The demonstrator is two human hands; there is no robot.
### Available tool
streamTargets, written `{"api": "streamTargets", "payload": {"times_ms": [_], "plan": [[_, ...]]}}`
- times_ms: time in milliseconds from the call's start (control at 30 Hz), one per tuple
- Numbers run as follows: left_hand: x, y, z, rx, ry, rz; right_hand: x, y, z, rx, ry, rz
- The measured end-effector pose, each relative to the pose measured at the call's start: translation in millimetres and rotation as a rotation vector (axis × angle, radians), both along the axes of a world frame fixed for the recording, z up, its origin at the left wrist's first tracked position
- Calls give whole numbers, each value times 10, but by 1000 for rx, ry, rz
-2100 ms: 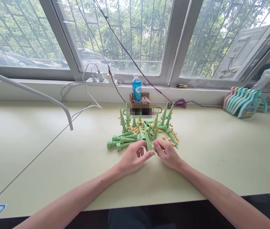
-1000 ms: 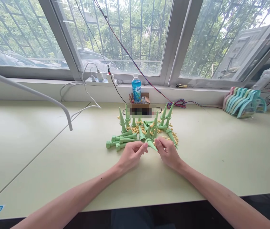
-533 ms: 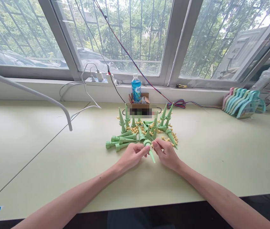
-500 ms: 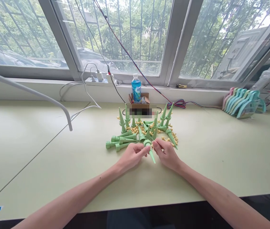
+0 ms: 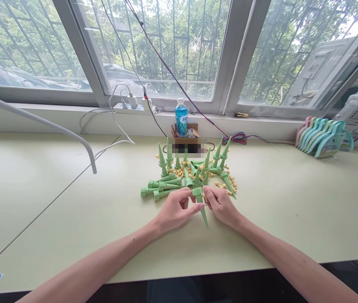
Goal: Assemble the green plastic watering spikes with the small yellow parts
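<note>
A green plastic watering spike (image 5: 203, 216) hangs point down in front of me, its wide collar uppermost. My left hand (image 5: 179, 207) grips it between thumb and fingers from the left. Close against its right side, my right hand (image 5: 221, 204) is closed in a pinch, with a small yellow plastic valve piece (image 5: 206, 201) partly showing at the fingertips. Whether that piece sits in the spike cannot be made out. Behind my hands stand several upright green spikes (image 5: 217, 153). More green spikes (image 5: 169, 185) lie on their sides to the left, among scattered yellow pieces (image 5: 183, 172).
A blue-liquid bottle (image 5: 181, 120) and a small cardboard box (image 5: 186, 139) stand behind the pile. Pastel hanger-like items (image 5: 321, 136) are at the right back. A white bent tube (image 5: 55, 120) and cables (image 5: 239, 137) reach over the pale table (image 5: 71, 223).
The held spike has dropped slightly and now points more straight down. My left thumb has straightened along it, while my right hand stays beside it.
</note>
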State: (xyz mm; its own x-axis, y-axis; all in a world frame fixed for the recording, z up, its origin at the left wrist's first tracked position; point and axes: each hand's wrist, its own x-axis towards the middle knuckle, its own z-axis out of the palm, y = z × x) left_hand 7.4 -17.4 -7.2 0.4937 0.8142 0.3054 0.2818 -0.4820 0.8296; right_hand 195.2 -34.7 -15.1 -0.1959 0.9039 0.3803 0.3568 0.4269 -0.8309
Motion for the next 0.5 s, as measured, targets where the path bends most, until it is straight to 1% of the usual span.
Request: {"api": "streamTargets", "payload": {"times_ms": [167, 333, 500], "plan": [[23, -32, 55, 114, -22, 4, -2, -5, -29, -43, 69, 32], [21, -26, 21, 227, -51, -13, -5, -9, -36, -73, 140, 70], [17, -10, -9, 251, -58, -37, -13, -3, -41, -77, 164, 97]]}}
